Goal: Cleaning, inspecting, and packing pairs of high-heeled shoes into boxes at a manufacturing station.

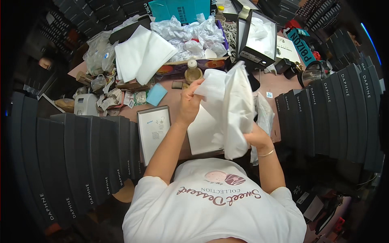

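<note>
Tissue sheet (237, 109) pinched btwn left hand (189, 103) & right hand (255, 137) fingers.

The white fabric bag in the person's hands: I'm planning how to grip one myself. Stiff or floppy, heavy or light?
Probably floppy: the white fabric bag sags and creases between the left hand and the right hand. Likely light, since fingertips alone hold it up. It would crumple rather than slide if pushed.

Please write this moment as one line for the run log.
left hand: grips white bag top | right hand: holds white bag bottom | below: open box on table
</note>
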Tool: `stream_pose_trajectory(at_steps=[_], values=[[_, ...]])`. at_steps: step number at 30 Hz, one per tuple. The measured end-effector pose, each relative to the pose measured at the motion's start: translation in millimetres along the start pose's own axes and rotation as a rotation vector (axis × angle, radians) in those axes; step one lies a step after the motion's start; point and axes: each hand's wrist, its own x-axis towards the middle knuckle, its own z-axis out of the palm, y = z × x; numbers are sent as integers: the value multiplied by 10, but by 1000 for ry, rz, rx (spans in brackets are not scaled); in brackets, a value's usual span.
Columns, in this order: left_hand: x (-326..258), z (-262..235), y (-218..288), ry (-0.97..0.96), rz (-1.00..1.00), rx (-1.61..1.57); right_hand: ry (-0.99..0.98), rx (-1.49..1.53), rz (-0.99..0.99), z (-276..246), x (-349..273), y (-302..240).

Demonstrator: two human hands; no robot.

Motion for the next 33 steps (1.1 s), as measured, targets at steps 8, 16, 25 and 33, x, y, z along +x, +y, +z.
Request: stream_pose_trajectory(at_steps=[8, 16, 25, 33], values=[[-1083, -889, -354, 162, -94, 679, 183, -254, 487, -1143, 147, 805], [-2018, -892, -585, 468, -373, 1028, -13, -848, 149, -757, 448, 635], [-1524, -1094, -773, 637, -772, -1, 23, -461, 112, -271, 295, 130], [-2356, -1180, -626, 614, -528, 67, 172, -789, 167, 434, 887, 1765]])
